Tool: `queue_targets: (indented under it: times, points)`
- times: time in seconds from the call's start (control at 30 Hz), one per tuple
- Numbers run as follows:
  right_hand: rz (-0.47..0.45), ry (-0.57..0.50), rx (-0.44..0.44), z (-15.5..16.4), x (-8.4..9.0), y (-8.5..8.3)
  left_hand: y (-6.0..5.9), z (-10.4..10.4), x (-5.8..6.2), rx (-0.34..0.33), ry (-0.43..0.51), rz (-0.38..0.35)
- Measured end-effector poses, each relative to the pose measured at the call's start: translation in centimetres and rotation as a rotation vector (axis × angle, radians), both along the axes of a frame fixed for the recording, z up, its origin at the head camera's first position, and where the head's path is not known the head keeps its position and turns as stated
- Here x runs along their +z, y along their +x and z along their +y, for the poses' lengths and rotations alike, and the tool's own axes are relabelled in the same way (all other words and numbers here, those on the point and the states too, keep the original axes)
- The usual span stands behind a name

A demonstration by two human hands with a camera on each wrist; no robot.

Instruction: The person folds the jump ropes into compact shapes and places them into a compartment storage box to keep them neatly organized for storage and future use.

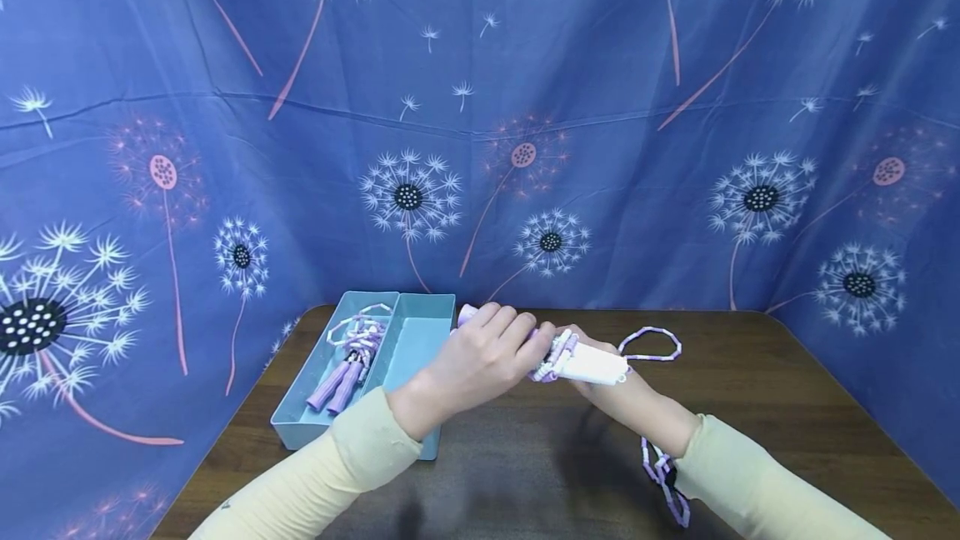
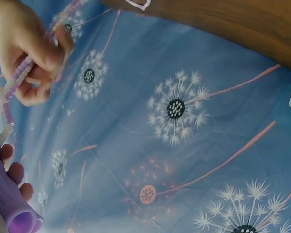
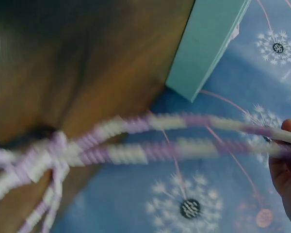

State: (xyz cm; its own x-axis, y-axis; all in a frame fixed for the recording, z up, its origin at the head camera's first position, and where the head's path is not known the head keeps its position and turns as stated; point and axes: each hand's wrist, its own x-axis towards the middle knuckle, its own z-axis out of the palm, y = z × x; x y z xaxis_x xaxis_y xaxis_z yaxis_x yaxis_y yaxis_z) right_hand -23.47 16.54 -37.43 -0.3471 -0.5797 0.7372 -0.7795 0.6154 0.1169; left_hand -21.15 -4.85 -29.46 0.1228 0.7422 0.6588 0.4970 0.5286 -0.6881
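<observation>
A beaded skipping rope (image 1: 572,357), its segments purple and white, is held just below the middle of the head view, above the brown table (image 1: 787,407). The left hand (image 1: 483,357) reaches across from the lower left, its fingers curled over a purple handle (image 1: 468,314) whose end shows at the knuckles; in the left wrist view the same handle's open purple end (image 2: 19,221) sits in the bottom left corner with fingertips wrapped against it. The right hand (image 1: 600,369) comes up from the lower right and lies partly under the left one, gripping the bunched strands together with a white piece (image 1: 596,367) (what that piece is cannot be told). In the left wrist view this hand (image 2: 31,53) sits in the upper left, fingers bent and pinching the beaded strands. A loop of the rope (image 1: 652,346) lies on the table just right of the hands, and another length (image 1: 663,473) hangs by the right sleeve toward the bottom edge. The right wrist view shows two blurred strands (image 3: 150,141) stretched across the frame.

Left of the hands stands a light blue tray (image 1: 420,332) with two compartments; in its left one lies a second rope with purple handles (image 1: 341,382). Blue cloth printed with dandelions (image 1: 480,107) fills the upper frame.
</observation>
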Motion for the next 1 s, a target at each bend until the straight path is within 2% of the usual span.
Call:
queue_targets:
  times: [0.07, 0.2, 0.3, 0.4, 0.53, 0.63, 0.73, 0.83, 1.0]
  points:
    - [-0.100, -0.059, -0.006, -0.1, -0.9, 0.0, 0.1, -0.1, 0.4, -0.002, 0.026, -0.014]
    - [-0.393, -0.295, 0.099, -0.4, -2.3, 0.2, 0.0, -0.2, 1.0, 0.008, 0.061, -0.045]
    - [-0.342, -0.295, 0.116, -0.8, -3.2, 0.1, 0.1, -0.2, 1.3, 0.033, 0.081, -0.073]
    - [-0.306, -0.235, 0.103, -1.0, -3.9, 0.3, 0.0, -0.2, 1.5, 0.077, 0.096, -0.090]
    - [-0.309, -0.125, 0.039, -1.3, -4.0, 1.1, -0.5, -0.3, 1.4, 0.163, 0.105, -0.100]
    - [-0.255, -0.017, -0.024, -1.5, -3.5, 2.0, -1.2, -0.5, 0.9, 0.237, 0.112, -0.098]
    - [-0.174, 0.073, -0.057, -1.9, -2.8, 3.0, -2.3, -1.0, 0.0, 0.323, 0.118, -0.113]
    - [-0.114, 0.124, -0.064, -2.3, -2.0, 3.8, -3.3, -1.5, -1.3, 0.395, 0.110, -0.161]
    - [-0.055, 0.198, -0.088, -2.8, -0.8, 5.3, -4.2, -1.6, -3.9, 0.438, 0.092, -0.239]
